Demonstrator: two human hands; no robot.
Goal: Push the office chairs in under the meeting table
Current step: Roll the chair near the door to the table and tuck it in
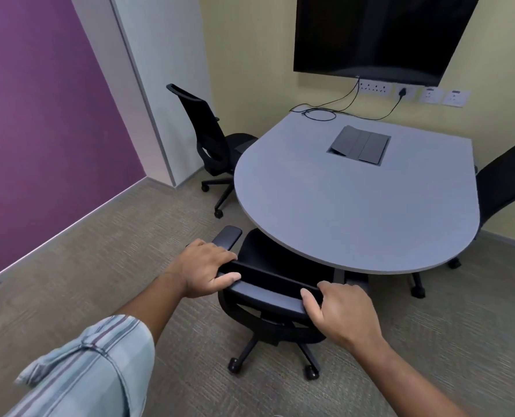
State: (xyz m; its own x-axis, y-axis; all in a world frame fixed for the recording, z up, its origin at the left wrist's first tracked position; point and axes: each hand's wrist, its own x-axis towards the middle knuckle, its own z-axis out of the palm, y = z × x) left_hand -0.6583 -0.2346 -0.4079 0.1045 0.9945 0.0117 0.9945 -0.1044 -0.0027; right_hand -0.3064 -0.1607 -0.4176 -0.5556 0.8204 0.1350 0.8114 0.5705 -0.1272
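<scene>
The near office chair (275, 291) stands at the rounded end of the meeting table (355, 203), its seat partly beneath the tabletop edge, its backrest top and wheeled base out on the carpet (100, 266). The left hand (203, 267) is curled around the left end of the backrest's top rail, thumb on the near side; the right hand (342, 311) clasps the rail's right end the same way. A second chair (212, 139) stands at the table's left side, seat just reaching under the edge. A third chair (504, 188) stands at the table's right side. A dark hatch (359, 145) sits in the tabletop, cables (321, 113) lie at its far end, and a dark screen (379, 34) hangs on the wall beyond
</scene>
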